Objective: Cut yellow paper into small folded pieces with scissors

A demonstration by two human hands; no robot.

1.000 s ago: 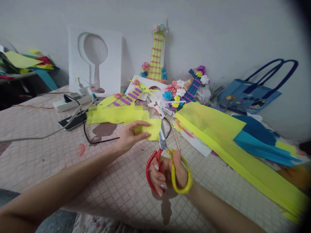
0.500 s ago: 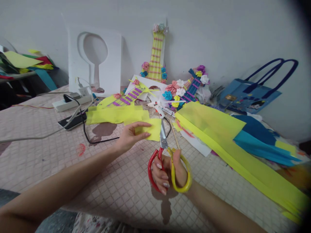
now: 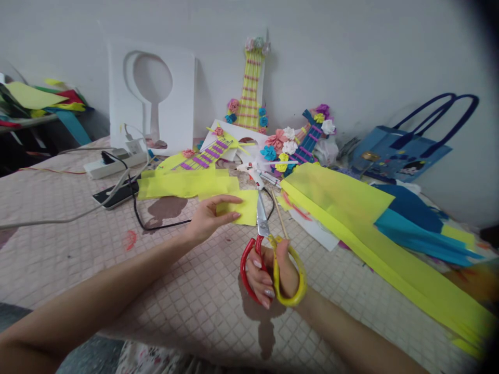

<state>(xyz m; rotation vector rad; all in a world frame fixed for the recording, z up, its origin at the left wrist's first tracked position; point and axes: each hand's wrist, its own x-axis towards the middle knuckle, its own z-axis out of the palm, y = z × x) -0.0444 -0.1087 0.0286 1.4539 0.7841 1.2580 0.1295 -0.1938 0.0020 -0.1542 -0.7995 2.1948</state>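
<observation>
Tiled pink table [image 3: 187, 306] — yellow paper sheets [image 3: 351, 208], power strip [image 3: 111, 163], phone [image 3: 117, 196]

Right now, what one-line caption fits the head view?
Left hand steadies a yellow paper sheet while right hand works red-and-yellow scissors at its edge on a cluttered craft table.
</observation>
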